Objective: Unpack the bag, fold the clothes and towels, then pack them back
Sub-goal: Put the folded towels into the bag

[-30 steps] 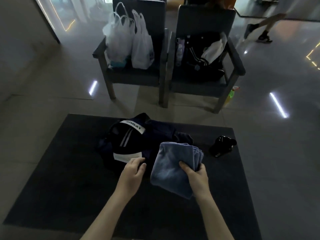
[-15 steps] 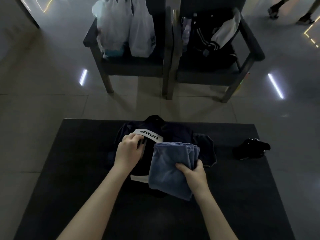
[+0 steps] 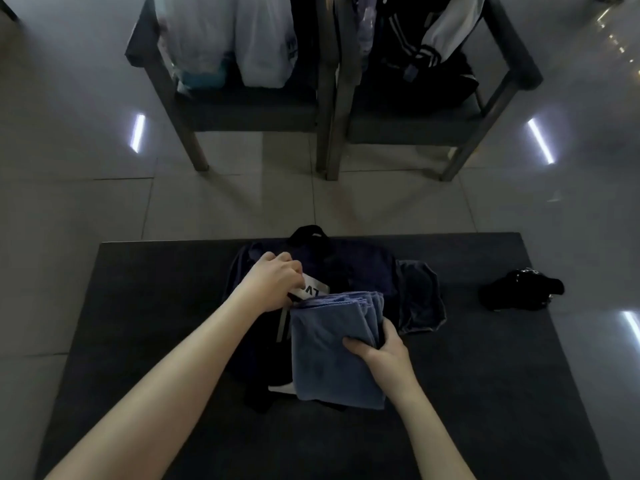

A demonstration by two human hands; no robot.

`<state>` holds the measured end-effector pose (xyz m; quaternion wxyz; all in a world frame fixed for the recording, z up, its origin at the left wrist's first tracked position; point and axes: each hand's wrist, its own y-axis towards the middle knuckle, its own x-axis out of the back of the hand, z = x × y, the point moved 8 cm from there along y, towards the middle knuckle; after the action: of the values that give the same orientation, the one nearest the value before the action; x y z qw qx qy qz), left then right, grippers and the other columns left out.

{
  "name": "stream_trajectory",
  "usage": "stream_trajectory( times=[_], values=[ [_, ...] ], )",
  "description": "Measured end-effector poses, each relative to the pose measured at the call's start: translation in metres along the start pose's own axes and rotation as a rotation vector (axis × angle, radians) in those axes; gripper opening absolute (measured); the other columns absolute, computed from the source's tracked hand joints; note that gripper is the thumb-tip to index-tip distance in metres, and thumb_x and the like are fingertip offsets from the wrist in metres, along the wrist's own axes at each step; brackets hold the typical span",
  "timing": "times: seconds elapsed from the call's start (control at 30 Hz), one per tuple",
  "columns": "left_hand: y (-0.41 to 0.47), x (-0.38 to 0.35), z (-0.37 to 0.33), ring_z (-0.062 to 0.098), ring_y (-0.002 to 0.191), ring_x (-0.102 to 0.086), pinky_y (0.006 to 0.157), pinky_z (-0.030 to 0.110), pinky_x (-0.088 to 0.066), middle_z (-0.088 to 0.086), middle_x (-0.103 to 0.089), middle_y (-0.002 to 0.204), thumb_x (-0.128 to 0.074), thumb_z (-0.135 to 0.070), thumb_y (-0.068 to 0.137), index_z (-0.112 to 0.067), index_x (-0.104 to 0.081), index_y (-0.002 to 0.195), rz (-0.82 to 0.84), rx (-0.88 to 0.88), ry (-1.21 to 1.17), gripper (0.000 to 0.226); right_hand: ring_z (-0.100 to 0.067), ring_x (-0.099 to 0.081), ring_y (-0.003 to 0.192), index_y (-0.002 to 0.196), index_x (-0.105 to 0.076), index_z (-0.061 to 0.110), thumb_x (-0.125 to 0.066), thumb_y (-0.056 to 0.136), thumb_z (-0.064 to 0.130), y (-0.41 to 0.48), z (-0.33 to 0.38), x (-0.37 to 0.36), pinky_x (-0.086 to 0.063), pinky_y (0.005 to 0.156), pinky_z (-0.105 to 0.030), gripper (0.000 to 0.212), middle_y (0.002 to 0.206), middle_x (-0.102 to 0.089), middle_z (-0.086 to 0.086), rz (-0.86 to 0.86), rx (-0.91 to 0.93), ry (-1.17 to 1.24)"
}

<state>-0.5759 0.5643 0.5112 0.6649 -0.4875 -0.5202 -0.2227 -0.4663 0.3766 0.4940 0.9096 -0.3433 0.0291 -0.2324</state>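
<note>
A dark navy bag (image 3: 349, 268) with a white label lies on the black mat (image 3: 156, 306), its black handle at the far edge. My left hand (image 3: 273, 285) grips the bag's near-left edge by the white label. A folded blue towel (image 3: 329, 348) lies over the bag's near side, and my right hand (image 3: 384, 348) grips its right edge, thumb on top. A dark blue-grey cloth (image 3: 419, 303) lies just right of the bag.
A small black object (image 3: 519, 294) lies on the mat's right part. Beyond the mat stand two dark chairs: the left chair (image 3: 221, 109) carries white plastic bags (image 3: 225, 36), the right chair (image 3: 415, 126) a black and white jacket (image 3: 426, 46). Tiled floor surrounds the mat.
My left hand moved from the bag's near edge to the far side by the label and now grips there. The right hand keeps hold of the towel. The view tilted downward.
</note>
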Motion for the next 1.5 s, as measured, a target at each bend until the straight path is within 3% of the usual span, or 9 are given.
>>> stream_trajectory(
  times=[0.2,0.43,0.53,0.73,0.87,1.03,1.13,1.33,1.5],
  values=[
    [0.009,0.002,0.004,0.018,0.107,-0.048,0.082,0.029,-0.032,-0.006,-0.058,0.110,-0.044,-0.021,0.094,-0.021,-0.064,0.106,-0.088,0.042,0.094,0.024,-0.008,-0.065,0.096,0.116,-0.054,0.033,-0.082,0.070,0.030,0.001,-0.002,0.003,-0.053,0.073,-0.023,0.054,0.107,-0.067,0.010,0.031,-0.025,-0.008],
    [-0.001,0.050,0.027,0.024,0.090,-0.059,0.071,0.030,-0.036,0.002,-0.064,0.094,-0.060,-0.025,0.090,-0.010,-0.067,0.087,-0.453,0.295,-0.502,0.017,0.001,-0.059,0.105,0.124,-0.053,0.037,-0.081,0.064,0.039,-0.004,0.017,-0.013,-0.052,0.086,-0.024,0.066,0.116,-0.063,0.019,0.189,0.062,-0.172],
    [-0.015,0.062,0.032,0.023,0.082,-0.058,0.065,0.029,-0.037,0.001,-0.063,0.087,-0.065,-0.022,0.087,-0.009,-0.067,0.081,-0.520,0.360,-0.597,0.014,0.001,-0.060,0.105,0.122,-0.055,0.036,-0.079,0.067,0.036,0.004,0.032,-0.025,-0.050,0.079,-0.016,0.060,0.113,-0.065,0.018,0.201,0.127,-0.150],
    [-0.030,0.059,0.023,0.021,0.078,-0.057,0.066,0.035,-0.046,0.001,-0.062,0.083,-0.066,-0.016,0.086,-0.006,-0.068,0.081,-0.552,0.342,-0.650,0.011,-0.005,-0.052,0.112,0.131,-0.049,0.027,-0.076,0.075,0.029,0.037,0.035,-0.041,-0.045,0.089,-0.025,0.062,0.122,-0.056,0.015,-0.075,0.123,-0.039],
    [-0.043,0.063,-0.004,0.026,0.071,-0.060,0.063,0.039,-0.049,0.006,-0.065,0.077,-0.060,-0.011,0.084,-0.004,-0.069,0.073,-0.647,0.160,-0.553,0.015,-0.022,-0.051,0.117,0.135,-0.046,0.015,-0.071,0.080,0.035,0.049,0.020,-0.046,-0.047,0.092,-0.035,0.064,0.131,-0.050,-0.006,-0.153,0.028,-0.139],
    [-0.041,-0.015,-0.047,0.017,0.122,-0.045,0.103,0.032,-0.030,-0.005,-0.052,0.129,-0.057,-0.047,0.086,-0.022,-0.054,0.129,-0.088,0.041,-0.285,0.050,-0.013,-0.052,0.112,0.127,-0.054,0.021,-0.063,0.086,0.038,0.041,0.004,-0.014,-0.044,0.086,-0.025,0.045,0.122,-0.055,0.006,-0.143,0.083,-0.239],
    [-0.040,-0.031,-0.049,0.017,0.130,-0.039,0.108,0.032,-0.026,-0.004,-0.039,0.142,-0.055,-0.054,0.086,-0.019,-0.036,0.141,-0.068,0.136,-0.329,0.068,-0.015,-0.054,0.103,0.124,-0.057,0.015,-0.055,0.093,0.032,0.034,-0.027,0.021,-0.041,0.080,-0.027,0.035,0.122,-0.058,-0.004,-0.298,-0.045,-0.335],
    [-0.033,-0.031,-0.061,0.021,0.126,-0.043,0.106,0.034,-0.029,0.001,-0.044,0.139,-0.045,-0.060,0.089,-0.015,-0.029,0.143,-0.112,0.225,-0.270,0.072,-0.025,-0.056,0.109,0.132,-0.049,0.013,-0.054,0.095,0.026,0.073,-0.040,0.028,-0.040,0.077,-0.027,0.039,0.126,-0.058,-0.010,-0.278,-0.104,-0.314],
    [-0.034,-0.033,-0.072,0.022,0.123,-0.045,0.105,0.035,-0.029,0.004,-0.048,0.135,-0.043,-0.060,0.090,-0.012,-0.027,0.144,-0.128,0.273,-0.185,0.074,-0.035,-0.044,0.124,0.143,-0.034,0.012,-0.062,0.088,0.041,0.106,-0.049,0.028,-0.043,0.097,-0.043,0.068,0.137,-0.044,-0.017,-0.229,-0.182,-0.514]
  ],
)
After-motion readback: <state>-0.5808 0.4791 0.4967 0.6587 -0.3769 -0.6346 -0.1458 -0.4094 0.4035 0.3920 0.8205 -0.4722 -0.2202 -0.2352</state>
